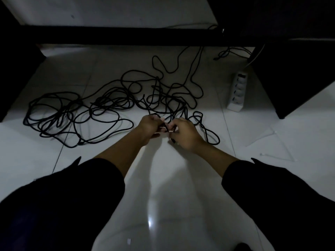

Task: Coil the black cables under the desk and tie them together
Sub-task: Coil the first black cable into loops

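Black sleeves nearest; left hand and right hand pinch thin black cables (tangled loops at 10 o'clock) over glossy floor.

The black cables sprawl in loose, tangled loops across the pale floor. A few strands rise between two hands.

Tiled floor under black cables

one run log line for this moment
stage: coiling begun | left hand + right hand: gripping black cables | cables: loose on floor | zip ties: unused
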Action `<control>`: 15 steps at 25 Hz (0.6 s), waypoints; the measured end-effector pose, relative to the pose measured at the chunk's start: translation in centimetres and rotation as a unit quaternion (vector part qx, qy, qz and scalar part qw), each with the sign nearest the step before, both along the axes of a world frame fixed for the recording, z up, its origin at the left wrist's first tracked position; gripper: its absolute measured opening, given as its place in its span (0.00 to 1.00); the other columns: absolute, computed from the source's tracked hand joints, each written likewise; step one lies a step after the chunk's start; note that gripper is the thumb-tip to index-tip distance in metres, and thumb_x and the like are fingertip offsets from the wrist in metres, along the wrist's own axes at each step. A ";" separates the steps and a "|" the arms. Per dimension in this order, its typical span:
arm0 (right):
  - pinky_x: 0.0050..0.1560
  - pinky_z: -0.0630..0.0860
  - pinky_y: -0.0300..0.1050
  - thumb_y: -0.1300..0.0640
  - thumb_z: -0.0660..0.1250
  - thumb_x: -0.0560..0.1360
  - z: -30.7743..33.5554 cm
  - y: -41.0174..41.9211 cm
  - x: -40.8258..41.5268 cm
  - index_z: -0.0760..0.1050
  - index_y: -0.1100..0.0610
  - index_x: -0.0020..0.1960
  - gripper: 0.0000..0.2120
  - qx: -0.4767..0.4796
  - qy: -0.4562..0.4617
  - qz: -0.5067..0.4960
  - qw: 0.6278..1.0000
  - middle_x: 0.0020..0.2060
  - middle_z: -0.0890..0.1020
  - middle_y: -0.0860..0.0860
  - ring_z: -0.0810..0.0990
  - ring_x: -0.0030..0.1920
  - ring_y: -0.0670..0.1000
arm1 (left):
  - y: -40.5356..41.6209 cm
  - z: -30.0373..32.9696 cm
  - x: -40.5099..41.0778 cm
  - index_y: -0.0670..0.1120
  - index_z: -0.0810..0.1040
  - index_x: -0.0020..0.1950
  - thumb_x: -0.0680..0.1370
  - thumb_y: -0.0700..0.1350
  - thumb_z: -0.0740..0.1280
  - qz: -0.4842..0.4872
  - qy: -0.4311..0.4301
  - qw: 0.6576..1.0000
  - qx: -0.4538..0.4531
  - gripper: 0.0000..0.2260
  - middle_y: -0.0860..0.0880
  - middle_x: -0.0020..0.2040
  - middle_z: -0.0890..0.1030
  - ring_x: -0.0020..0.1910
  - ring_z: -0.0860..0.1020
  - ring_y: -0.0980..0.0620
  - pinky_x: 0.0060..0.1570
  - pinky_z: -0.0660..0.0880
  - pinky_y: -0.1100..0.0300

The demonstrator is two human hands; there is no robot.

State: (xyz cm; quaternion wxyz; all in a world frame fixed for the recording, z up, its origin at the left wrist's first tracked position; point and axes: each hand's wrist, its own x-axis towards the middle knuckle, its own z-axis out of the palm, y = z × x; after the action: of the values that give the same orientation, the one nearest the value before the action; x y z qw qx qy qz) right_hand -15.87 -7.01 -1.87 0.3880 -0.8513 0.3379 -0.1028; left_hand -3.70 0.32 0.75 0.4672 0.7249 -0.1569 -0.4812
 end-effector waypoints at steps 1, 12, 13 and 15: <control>0.43 0.70 0.41 0.66 0.68 0.72 0.5 0.1 0.1 0.77 0.60 0.47 0.05 0.003 -0.004 -0.001 1.000 0.50 0.75 0.54 0.75 0.46 0.51 | 0.1 0.6 0.0 0.43 0.72 0.54 0.82 0.43 0.60 -0.002 0.007 1.000 -0.016 0.04 0.49 0.42 0.80 0.38 0.77 0.54 0.44 0.73 0.59; 0.39 0.68 0.30 0.60 0.66 0.77 7.5 1.7 -0.8 0.78 0.58 0.40 0.07 0.030 -0.130 -0.025 0.991 0.41 0.77 0.49 0.74 0.41 0.43 | 0.2 7.4 -2.8 0.47 0.70 0.41 0.82 0.37 0.53 -0.019 -0.098 0.991 -0.093 0.12 0.50 0.38 0.73 0.36 0.69 0.54 0.34 0.65 0.63; 0.39 0.68 0.31 0.61 0.65 0.77 8.2 1.9 -0.8 0.77 0.57 0.39 0.08 0.020 -0.137 -0.017 0.990 0.42 0.76 0.51 0.73 0.41 0.44 | 0.2 8.2 -3.1 0.46 0.71 0.41 0.81 0.38 0.54 -0.013 -0.118 0.988 -0.095 0.12 0.49 0.37 0.73 0.36 0.69 0.54 0.33 0.64 0.62; 0.44 0.72 0.39 0.63 0.65 0.76 9.7 1.8 -0.7 0.76 0.58 0.41 0.06 0.023 -0.168 -0.026 0.985 0.42 0.78 0.53 0.77 0.43 0.50 | 0.3 9.8 -3.4 0.43 0.76 0.45 0.82 0.40 0.55 0.001 -0.152 0.983 -0.108 0.12 0.48 0.38 0.75 0.38 0.71 0.53 0.34 0.67 0.63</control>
State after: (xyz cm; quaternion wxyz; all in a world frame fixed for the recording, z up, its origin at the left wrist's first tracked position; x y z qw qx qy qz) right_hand -16.60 -5.26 7.85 0.4554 -0.8039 0.2924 -0.2465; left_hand -7.06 0.66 10.56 0.5138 0.7350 -0.2764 -0.3454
